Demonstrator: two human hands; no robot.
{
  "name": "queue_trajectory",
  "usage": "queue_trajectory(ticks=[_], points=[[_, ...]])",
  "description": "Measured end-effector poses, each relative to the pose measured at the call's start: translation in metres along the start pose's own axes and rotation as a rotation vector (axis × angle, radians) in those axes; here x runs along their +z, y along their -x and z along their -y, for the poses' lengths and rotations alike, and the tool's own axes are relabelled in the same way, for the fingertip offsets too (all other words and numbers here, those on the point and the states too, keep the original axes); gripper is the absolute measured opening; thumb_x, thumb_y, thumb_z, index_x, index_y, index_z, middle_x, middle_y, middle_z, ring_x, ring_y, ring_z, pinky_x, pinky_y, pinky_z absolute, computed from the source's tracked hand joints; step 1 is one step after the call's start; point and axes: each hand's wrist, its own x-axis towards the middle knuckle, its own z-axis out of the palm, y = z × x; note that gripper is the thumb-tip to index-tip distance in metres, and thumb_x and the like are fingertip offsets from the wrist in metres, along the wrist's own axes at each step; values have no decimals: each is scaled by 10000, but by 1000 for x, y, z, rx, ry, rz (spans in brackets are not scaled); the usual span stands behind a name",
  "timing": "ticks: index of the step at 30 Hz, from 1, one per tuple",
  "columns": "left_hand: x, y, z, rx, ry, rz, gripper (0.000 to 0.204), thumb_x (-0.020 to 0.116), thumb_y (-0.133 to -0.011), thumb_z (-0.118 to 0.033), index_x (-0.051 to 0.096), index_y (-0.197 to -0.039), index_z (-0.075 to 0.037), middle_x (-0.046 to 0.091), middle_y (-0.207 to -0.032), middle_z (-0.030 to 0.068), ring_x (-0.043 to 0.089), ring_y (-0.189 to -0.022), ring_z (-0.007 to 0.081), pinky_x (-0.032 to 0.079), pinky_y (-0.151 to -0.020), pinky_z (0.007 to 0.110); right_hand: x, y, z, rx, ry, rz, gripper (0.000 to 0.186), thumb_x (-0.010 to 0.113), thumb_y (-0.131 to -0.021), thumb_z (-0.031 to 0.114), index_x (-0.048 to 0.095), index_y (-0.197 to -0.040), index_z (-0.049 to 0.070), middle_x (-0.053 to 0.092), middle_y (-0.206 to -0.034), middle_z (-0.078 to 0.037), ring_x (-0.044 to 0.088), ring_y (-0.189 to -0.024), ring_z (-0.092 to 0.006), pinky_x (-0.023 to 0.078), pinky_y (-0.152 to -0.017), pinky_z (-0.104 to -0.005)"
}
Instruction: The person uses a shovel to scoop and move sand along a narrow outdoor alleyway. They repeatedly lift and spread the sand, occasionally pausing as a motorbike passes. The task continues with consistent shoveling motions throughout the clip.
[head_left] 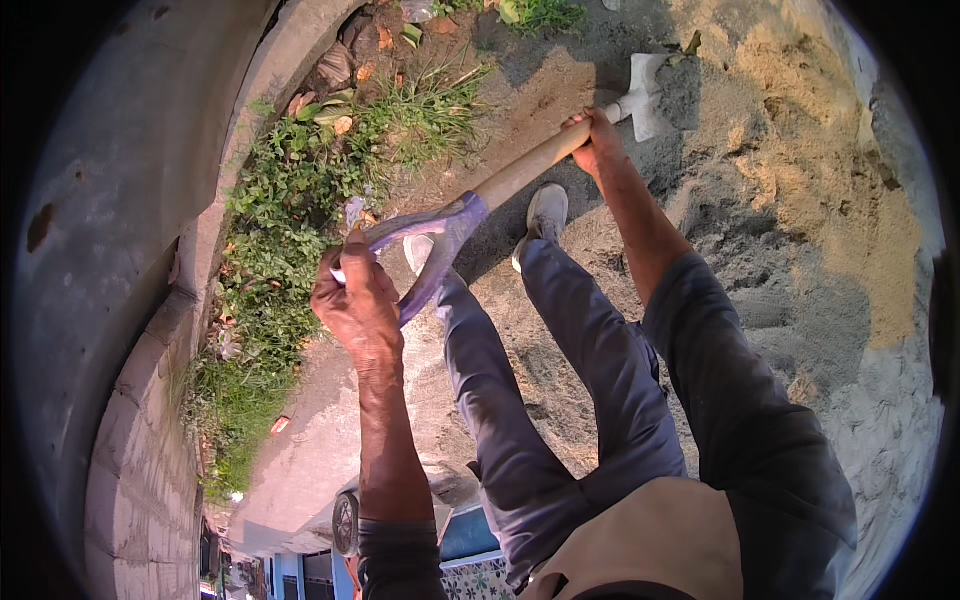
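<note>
A shovel with a purple D-shaped grip [450,235], a pale wooden shaft [530,160] and a light metal blade [645,95] lies diagonally across the view. My left hand [355,300] is closed on the crossbar of the purple grip, at left of centre. Farther up and to the right, my right hand [595,140] is wrapped round the shaft close to the blade. Beneath the blade is a spread of grey and tan sand [770,200].
Weeds [270,240] line a concrete edge [260,70] on the left, beside a dark wall surface [100,170]. My shoes [547,212] stand on sandy pavement [300,460]. A wheel [345,525] and a blue structure [285,575] show at the lower edge.
</note>
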Motion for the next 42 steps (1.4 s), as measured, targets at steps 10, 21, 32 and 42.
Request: queue_trajectory(ticks=[10,21,32,42], points=[[49,203,58,-29,-31,785,181,684,-873,-159,595,-809,-16,490,-610,-44,383,-572,16,312,-473,225,-315,298,262,-494,-90,-242,201,526,-923,179,445,-764,87,480,-640,-36,488,-558,-176,503,-547,-311],[-194,54,-4,-348,-328,-327,353,573,-856,-432,423,-684,-164,303,-561,-49,270,-450,60,204,-393,230,-90,187,-161,230,-61,-214,103,557,-878,81,473,-836,40,465,-717,-74,503,-619,-205,485,-582,-383],[-137,50,-37,-237,-362,-504,389,586,-843,-428,368,-648,-172,292,-523,-57,273,-428,57,219,-406,237,0,99,-203,410,11,-214,118,600,-827,85,494,-832,33,462,-636,-72,507,-502,-229,476,-471,-417],[129,125,32,-371,-62,-130,268,586,-892,-303,506,-744,-93,395,-532,-17,392,-451,81,295,-427,240,-80,-64,84,137,372,-163,143,476,-980,144,390,-986,30,476,-701,-73,497,-564,-196,489,-527,-376]])
